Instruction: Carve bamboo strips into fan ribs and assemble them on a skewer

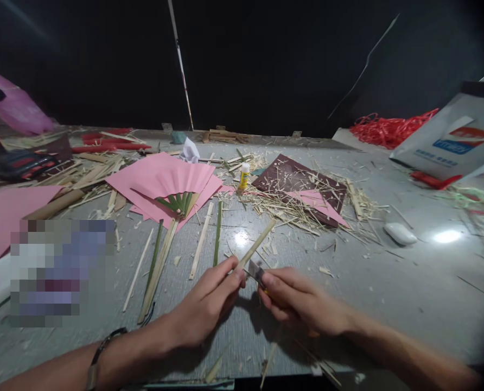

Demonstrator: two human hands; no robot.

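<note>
Tangled red string (390, 127) lies beside a printed white bag (439, 155) on the tabletop (421, 293), right of a smooth white object (400, 234), with a pink bag (16, 106) at far left.

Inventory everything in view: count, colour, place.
Held strip: 1, tan, centre front
Knife: 1, grey blade, centre
Sheets: several, pink, left
Fan: 1, pink, on sheets
Loose strips: several, green/tan, front left
Glue stick: 1, yellow-white, centre
Flat panel: 1, maroon, centre right
Shavings: many, straw, centre right
Smooth object: 1, white, right
Strands: many, red, back right
Bag: 1, white, far right
Blurry object: 1, black-red, left
Table: 1, grey, underneath
Left hand: 1, gripping strip
Right hand: 1, gripping knife
</note>
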